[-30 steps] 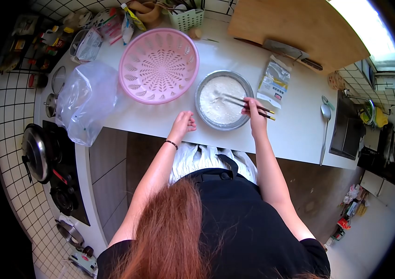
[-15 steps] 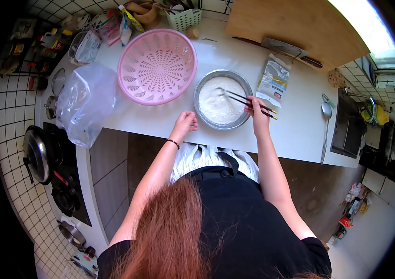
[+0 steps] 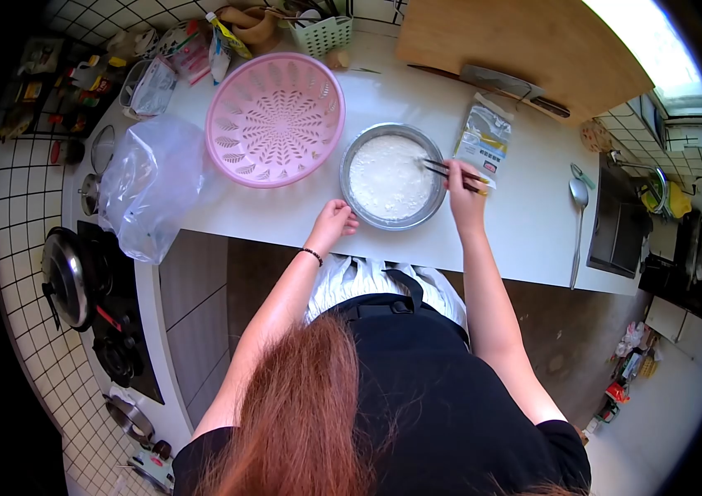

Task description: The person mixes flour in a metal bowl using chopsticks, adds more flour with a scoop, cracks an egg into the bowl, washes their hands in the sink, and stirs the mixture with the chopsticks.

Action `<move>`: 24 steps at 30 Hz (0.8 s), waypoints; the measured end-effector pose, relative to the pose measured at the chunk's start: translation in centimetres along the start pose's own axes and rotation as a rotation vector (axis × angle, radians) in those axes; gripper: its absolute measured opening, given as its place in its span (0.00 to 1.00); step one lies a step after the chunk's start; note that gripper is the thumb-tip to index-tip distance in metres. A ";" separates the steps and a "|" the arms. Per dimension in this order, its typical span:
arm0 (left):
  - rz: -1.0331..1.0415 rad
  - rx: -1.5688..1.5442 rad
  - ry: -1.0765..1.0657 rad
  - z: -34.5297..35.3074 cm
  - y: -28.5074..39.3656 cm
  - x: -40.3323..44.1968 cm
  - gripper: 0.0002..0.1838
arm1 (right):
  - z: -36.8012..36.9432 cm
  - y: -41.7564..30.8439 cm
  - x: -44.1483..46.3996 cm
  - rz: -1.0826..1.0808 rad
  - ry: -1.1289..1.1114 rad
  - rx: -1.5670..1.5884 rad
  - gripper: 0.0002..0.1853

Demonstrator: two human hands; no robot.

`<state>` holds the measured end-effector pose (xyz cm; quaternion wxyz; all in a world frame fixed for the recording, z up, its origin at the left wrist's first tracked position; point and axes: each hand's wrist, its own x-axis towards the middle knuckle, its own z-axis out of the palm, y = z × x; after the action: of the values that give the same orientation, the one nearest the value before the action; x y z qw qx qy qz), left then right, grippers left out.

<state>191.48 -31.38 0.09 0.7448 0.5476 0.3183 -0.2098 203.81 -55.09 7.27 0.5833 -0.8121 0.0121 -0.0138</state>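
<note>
A round metal bowl (image 3: 350,197) stands on the white counter, holding white flour-like powder (image 3: 390,178). My right hand (image 3: 465,192) grips a pair of dark chopsticks (image 3: 435,167) with gold ends. Their tips reach into the powder on the bowl's right side. My left hand (image 3: 336,223), a dark bead bracelet on its wrist, is at the bowl's lower left edge. Its fingers are loosely bent and slightly apart with nothing between them; whether they touch the bowl I cannot tell. A white, grey and yellow packet (image 3: 484,142) lies just right of the bowl.
Left of the bowl sits a pink colander (image 3: 276,120), with a clear plastic bag (image 3: 152,186) farther left. A cutting board (image 3: 524,50) and knife (image 3: 508,83) are at the back. At right lie a long spoon (image 3: 579,215) and a sink (image 3: 618,223). A stove (image 3: 119,331) is far left.
The chopstick tips have moved right from the bowl's middle toward its right side. My right hand has shifted slightly right. My left hand has moved a little closer to the bowl, its fingers loosening.
</note>
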 end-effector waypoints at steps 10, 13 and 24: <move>0.011 0.014 0.063 -1.2 1.0 -1.1 0.14 | 3.5 -1.0 -2.5 0.147 -0.428 0.153 0.09; 0.010 0.008 0.101 -2.2 1.9 -2.1 0.15 | 0.6 -0.7 -2.8 0.236 -0.386 0.039 0.11; 0.014 0.012 0.142 -4.1 2.1 -3.6 0.14 | 3.3 -1.5 -2.4 -0.094 -0.301 0.080 0.08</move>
<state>189.35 -27.01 3.24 0.7187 0.5678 0.3650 -0.1670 201.57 -51.40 7.58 0.6092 -0.7807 -0.1138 0.0803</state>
